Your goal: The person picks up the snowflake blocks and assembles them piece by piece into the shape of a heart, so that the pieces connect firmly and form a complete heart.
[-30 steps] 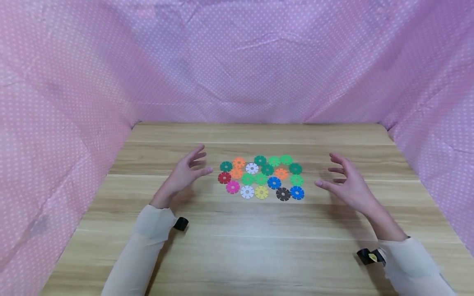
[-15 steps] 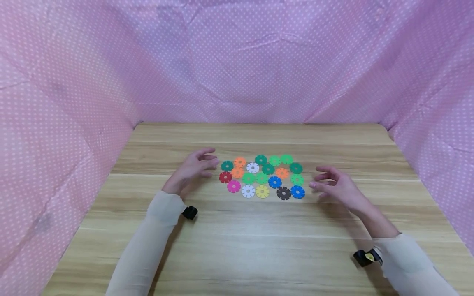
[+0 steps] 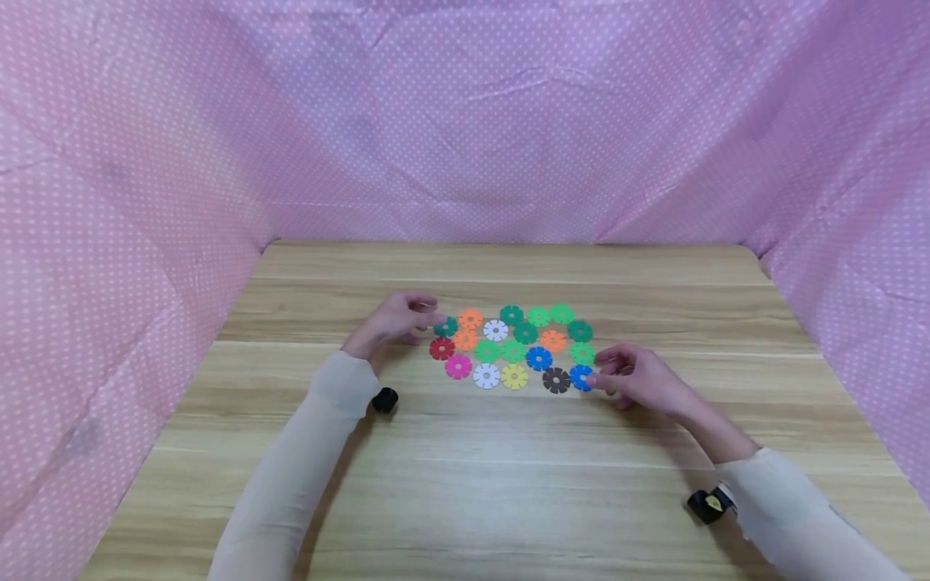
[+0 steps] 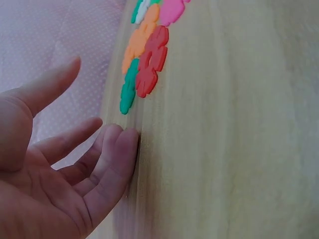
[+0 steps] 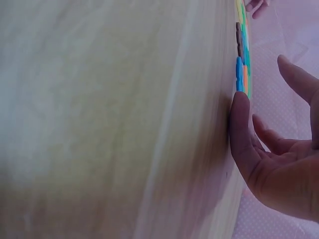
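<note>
Pink dotted cloth hangs behind the disc cluster and off to both sides of it, and we see a wood-grain worktop reaching out all round that cluster. Two pale sleeves stretch in from the cluster's near side. We find the cluster itself flat, a loose layer of slotted discs in mixed colours. At its left end we see the left hand, fingers loosely bent and parted, holding nothing; at its near right corner is the right hand, fingers half bent, thumb well apart, with nothing we can see in hold. Black wrist mounts show by the cuffs, on the cluster's near side. Smallest come single discs: a dark green disc at the cluster's left end, just apart from the left fingers, and a blue disc at its near right corner, where we cannot tell whether the right fingers touch. We judge the step in hand as a reach to these end discs; the next move, we think, calls for a fingertip low against one thin rim, leaving its neighbours undisturbed
</note>
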A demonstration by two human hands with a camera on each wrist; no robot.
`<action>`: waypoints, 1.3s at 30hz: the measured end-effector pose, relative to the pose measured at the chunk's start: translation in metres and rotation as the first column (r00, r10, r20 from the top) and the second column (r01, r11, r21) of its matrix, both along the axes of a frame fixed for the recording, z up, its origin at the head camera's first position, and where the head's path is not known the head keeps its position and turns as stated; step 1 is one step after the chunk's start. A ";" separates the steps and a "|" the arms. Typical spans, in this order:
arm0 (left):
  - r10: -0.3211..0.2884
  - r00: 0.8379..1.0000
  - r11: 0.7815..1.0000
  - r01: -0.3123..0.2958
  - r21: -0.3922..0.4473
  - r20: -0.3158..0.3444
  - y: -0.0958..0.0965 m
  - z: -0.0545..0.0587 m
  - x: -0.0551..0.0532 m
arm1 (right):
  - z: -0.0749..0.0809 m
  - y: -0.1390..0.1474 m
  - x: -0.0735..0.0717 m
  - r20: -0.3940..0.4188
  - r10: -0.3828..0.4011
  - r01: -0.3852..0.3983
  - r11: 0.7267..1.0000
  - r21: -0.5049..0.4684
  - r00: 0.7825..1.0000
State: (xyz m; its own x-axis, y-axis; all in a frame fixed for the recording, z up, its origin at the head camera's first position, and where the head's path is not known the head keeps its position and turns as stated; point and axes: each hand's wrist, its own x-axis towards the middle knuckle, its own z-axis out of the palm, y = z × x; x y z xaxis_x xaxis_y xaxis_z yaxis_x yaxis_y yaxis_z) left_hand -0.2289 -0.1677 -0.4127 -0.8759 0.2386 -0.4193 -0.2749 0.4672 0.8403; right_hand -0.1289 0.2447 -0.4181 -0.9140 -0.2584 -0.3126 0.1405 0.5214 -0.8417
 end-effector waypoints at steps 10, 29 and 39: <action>-0.019 0.998 0.992 0.010 -0.127 -0.066 0.017 0.002 0.000 | -0.005 -0.006 0.000 -0.090 0.009 -0.001 0.996 0.087 0.996; -0.014 0.989 0.952 -0.032 -0.305 -0.150 0.028 -0.003 -0.002 | -0.006 -0.016 -0.001 -0.137 0.032 -0.006 0.982 0.187 0.990; -0.035 0.979 0.948 -0.032 -0.317 -0.203 0.027 -0.005 -0.001 | -0.008 -0.015 -0.004 -0.179 0.053 -0.015 0.979 0.205 0.983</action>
